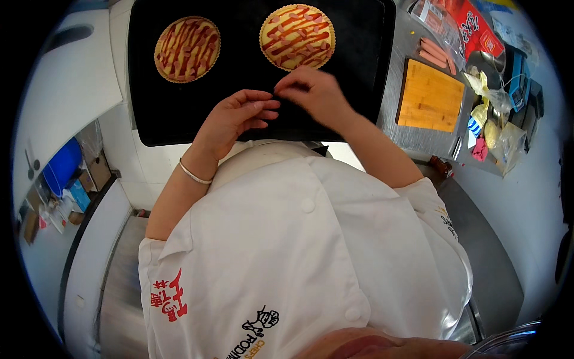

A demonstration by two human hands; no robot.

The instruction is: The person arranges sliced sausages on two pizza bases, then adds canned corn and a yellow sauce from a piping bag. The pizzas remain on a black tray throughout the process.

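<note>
Two round pizzas with fluted edges lie on the black baking tray, the left pizza and the right pizza. Both carry red sauce stripes and small pink sausage pieces over a pale yellow top. My left hand hovers above the tray's near part, its fingers apart with nothing visible in them. Just below the right pizza, my right hand has thumb and fingertips drawn together in a pinch. Whatever it may hold is too small or hidden to make out. The hands' fingertips are close to each other.
Right of the tray, a wooden cutting board lies on a metal counter. Beyond it are several sausages, a red package, a metal bowl and filled plastic bags. A blue container stands low at left.
</note>
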